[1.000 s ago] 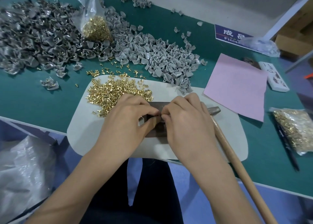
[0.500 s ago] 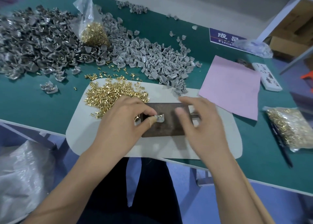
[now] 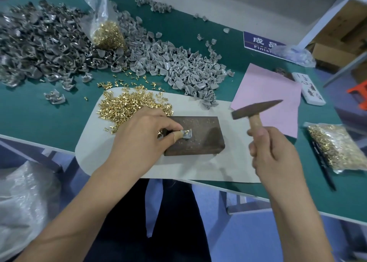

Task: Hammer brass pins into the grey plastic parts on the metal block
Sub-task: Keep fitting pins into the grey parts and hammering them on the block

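Observation:
A dark metal block (image 3: 200,140) lies on a white mat (image 3: 234,166). My left hand (image 3: 143,140) pinches a small grey plastic part (image 3: 186,133) against the block's left side, a brass pin showing in it. My right hand (image 3: 276,154) grips the wooden handle of a hammer (image 3: 256,111), whose dark head hangs raised above and to the right of the block. Loose brass pins (image 3: 127,107) are heaped on the mat behind my left hand. A long pile of grey plastic parts (image 3: 178,67) runs across the green table.
A darker heap of parts (image 3: 39,43) fills the far left, with a plastic bag of pins (image 3: 107,33) on it. A pink sheet (image 3: 266,95), a white power strip (image 3: 309,91), a second pin bag (image 3: 337,146) and a black pen (image 3: 325,168) lie to the right.
Both hands were together on the part at the block. My right hand pulled away, took the hammer from the mat and raised it. My left hand stayed holding the part.

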The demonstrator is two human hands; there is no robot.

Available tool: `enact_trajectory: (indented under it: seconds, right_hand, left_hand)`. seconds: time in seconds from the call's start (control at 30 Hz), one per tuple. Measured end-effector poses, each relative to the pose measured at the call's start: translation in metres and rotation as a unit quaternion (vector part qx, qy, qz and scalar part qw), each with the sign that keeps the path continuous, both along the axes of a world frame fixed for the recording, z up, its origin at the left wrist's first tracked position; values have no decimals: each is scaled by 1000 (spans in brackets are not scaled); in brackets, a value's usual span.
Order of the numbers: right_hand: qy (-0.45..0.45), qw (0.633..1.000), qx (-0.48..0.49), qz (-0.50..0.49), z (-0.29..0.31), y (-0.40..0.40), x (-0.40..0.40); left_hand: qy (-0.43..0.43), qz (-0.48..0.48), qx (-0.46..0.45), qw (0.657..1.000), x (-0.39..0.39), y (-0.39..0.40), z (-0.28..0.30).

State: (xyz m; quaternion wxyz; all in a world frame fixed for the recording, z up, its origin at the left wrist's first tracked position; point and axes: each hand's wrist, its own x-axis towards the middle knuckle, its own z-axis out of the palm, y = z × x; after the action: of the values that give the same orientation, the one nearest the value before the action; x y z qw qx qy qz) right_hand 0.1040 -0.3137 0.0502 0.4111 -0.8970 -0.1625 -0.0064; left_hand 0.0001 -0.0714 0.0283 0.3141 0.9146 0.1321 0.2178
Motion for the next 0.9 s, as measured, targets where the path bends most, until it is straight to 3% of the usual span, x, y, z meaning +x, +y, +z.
enact_trajectory:
  seconds: [0.07, 0.17, 0.27, 0.4, 0.57, 0.7, 0.83, 0.9]
  right_hand:
    - [30, 996, 35, 77, 8, 12, -10]
    - [1, 987, -67, 149, 11, 31, -23]
    - [-68, 976, -160, 132, 15, 35, -25]
    - [-99, 986, -81, 104, 13, 36, -32]
    - [-69, 987, -104, 104, 2, 35, -37]
    - [-116, 991, -30, 58, 8, 37, -39]
    - [-102, 981, -133, 99, 10, 41, -45]
    - [-119, 986, -102, 63, 13, 38, -41]
  left_hand:
    - [-2, 1, 8, 1000, 1, 1, 0]
    - [0, 10, 23, 1000, 2, 3, 0]
    - [1, 7, 42, 999, 3, 3, -1]
    - [-4, 5, 46, 999, 3, 2, -2]
    - [-6, 9, 23, 1000, 3, 2, -2]
    - [-11, 10, 28, 999, 4, 3, -4]
    - [-11, 8, 34, 999, 4, 4, -4]
    - [-12, 7, 38, 999, 5, 4, -3]
